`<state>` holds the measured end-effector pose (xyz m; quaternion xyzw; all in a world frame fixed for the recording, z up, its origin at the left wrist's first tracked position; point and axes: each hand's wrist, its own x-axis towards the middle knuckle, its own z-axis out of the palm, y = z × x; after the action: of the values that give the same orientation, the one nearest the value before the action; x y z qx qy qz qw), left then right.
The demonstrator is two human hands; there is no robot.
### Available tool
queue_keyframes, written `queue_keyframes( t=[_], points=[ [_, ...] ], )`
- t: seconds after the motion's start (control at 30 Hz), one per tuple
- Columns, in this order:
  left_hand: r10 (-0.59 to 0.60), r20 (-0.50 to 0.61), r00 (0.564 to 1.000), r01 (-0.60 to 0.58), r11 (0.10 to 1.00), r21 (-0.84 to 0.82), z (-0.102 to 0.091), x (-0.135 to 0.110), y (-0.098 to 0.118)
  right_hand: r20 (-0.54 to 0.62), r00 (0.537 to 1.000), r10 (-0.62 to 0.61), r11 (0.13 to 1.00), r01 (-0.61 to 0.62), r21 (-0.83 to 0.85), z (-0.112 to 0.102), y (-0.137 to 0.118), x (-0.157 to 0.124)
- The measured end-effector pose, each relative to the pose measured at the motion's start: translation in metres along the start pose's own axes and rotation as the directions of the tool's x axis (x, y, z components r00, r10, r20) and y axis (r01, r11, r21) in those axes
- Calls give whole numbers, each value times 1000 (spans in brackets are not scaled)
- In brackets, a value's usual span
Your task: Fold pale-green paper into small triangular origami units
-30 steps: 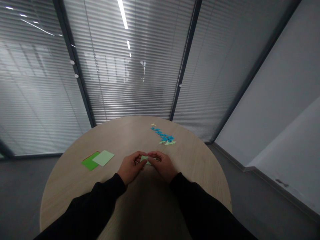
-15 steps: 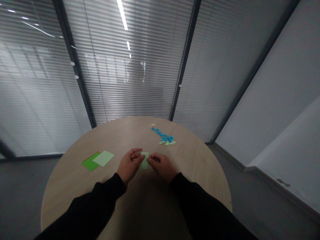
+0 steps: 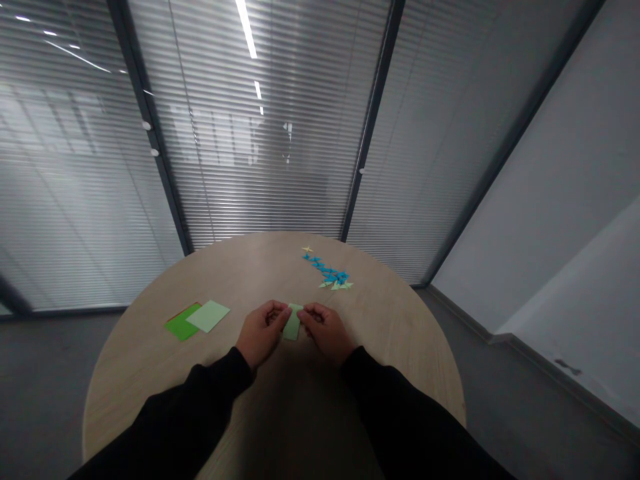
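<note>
A narrow strip of pale green paper (image 3: pixel 293 325) lies between my hands on the round wooden table (image 3: pixel 385 333). My left hand (image 3: pixel 263 331) and my right hand (image 3: pixel 324 330) both have their fingertips at its upper end, pinching it from either side. The fingers hide the strip's top corners. Whether it is folded is too small to tell.
Left of my hands lie a pale green paper sheet (image 3: pixel 208 316) and a darker green sheet (image 3: pixel 180 324). At the far side, small folded blue paper pieces (image 3: pixel 326 271) trail towards pale green triangles (image 3: pixel 336 285). Glass walls with blinds (image 3: pixel 250 147) stand behind the table.
My hands have closed in on the strip's upper end from either side. Earlier they held it crosswise, then stood slightly apart beside it as it lay lengthwise.
</note>
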<state>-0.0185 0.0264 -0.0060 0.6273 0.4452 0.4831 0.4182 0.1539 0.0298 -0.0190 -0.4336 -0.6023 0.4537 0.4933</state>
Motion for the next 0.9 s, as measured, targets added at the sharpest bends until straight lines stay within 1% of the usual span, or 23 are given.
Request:
queue_keyframes(
  t=[0.13, 0.23, 0.37, 0.47, 0.63, 0.77, 0.9],
  points=[
    [17, 0, 1000, -17, 999, 41, 1, -1, 0, 7, 1000, -25, 1000, 25, -19, 0, -2, -1],
    [50, -27, 998, -45, 988, 148, 0, -2, 2, -8, 999, -44, 998, 44, -36, 3, -4, -2],
    [136, -59, 989, -112, 946, 305, 0, -4, 5, -32, 997, -71, 995, 68, -75, 9, -7, -4],
    [177, -68, 982, -140, 919, 369, 0, -5, 7, -54, 994, -93, 992, 88, -85, 14, -11, -7],
    [220, -58, 974, -168, 868, 467, -2, -5, 8, -69, 993, -96, 994, 92, -54, 20, -12, -12],
    [238, -35, 971, -188, 838, 512, -2, -3, 9, -89, 992, -89, 994, 84, -66, 21, -11, -12],
    [232, -26, 972, -186, 839, 511, -2, -4, 11, -96, 992, -83, 995, 77, -59, 20, -10, -11]
  ],
)
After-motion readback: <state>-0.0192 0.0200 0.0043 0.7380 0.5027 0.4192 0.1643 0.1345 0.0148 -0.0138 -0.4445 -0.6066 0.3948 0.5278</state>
